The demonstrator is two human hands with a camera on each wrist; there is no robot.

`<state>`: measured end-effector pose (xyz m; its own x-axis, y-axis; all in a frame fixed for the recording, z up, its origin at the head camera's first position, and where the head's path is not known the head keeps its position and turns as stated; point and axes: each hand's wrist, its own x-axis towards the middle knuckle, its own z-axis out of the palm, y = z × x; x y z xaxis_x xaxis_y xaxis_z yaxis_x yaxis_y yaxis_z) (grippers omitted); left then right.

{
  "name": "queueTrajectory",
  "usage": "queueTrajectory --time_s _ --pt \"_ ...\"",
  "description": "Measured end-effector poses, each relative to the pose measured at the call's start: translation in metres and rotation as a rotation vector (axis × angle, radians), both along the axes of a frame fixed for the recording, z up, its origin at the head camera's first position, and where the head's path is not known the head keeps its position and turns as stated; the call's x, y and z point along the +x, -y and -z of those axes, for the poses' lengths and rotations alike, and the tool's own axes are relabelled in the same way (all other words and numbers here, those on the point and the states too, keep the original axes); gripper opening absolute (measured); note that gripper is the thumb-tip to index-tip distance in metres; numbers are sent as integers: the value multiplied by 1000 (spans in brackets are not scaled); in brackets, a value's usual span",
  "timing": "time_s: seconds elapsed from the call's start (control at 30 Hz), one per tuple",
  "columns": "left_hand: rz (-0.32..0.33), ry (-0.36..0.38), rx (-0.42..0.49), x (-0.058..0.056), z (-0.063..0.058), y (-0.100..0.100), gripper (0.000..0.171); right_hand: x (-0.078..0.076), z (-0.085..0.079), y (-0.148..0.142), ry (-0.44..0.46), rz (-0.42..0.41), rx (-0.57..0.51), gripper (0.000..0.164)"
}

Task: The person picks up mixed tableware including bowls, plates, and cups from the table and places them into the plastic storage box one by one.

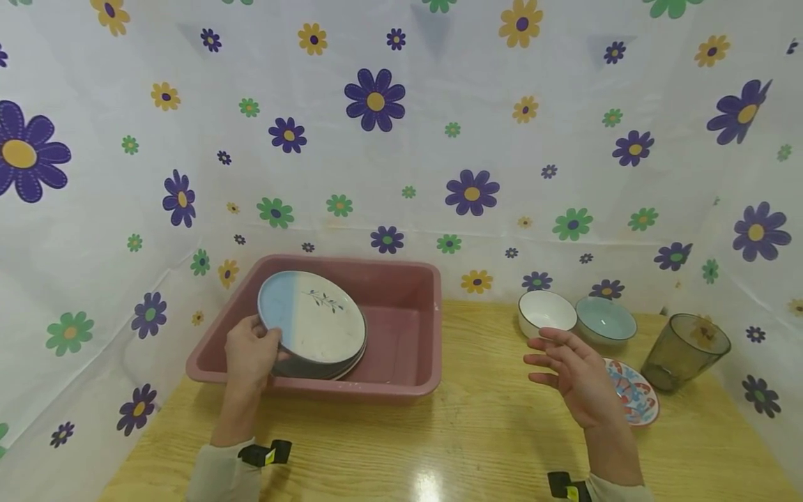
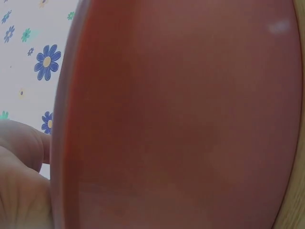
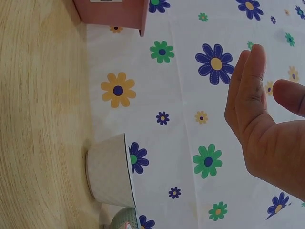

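My left hand (image 1: 247, 352) pinches the near left edge of a blue-and-cream plate (image 1: 323, 317) with a leaf sprig. It is tilted, above more plates (image 1: 359, 361) whose rims show beneath it in the pink basin (image 1: 392, 387). The basin's outer wall (image 2: 186, 114) fills most of the left wrist view, and only part of the left hand (image 2: 21, 176) shows beside its rim. On the right, my empty right hand (image 1: 580, 383) is raised over the table, fingers loosely bent. It is nearest the white bowl (image 1: 544, 310) and a red-and-blue patterned plate (image 1: 636, 394), which it partly hides.
A pale teal bowl (image 1: 605, 321) stands beside the white one at the back right. Farther right is a smoky glass tumbler (image 1: 686, 352). Flowered white sheeting (image 1: 426, 153) rises behind and at both sides of the wooden table (image 1: 483, 439).
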<state>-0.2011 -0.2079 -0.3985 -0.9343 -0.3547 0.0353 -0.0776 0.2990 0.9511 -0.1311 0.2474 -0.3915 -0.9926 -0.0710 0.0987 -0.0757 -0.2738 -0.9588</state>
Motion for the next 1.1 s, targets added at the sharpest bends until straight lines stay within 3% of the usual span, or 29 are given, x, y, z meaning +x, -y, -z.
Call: queueTrajectory --time_s 0.6,1.1 --pt "29 5 -85 -3 6 6 43 0 0 1 16 6 10 24" --pt "100 128 -184 -5 4 13 46 -1 0 0 45 28 39 23"
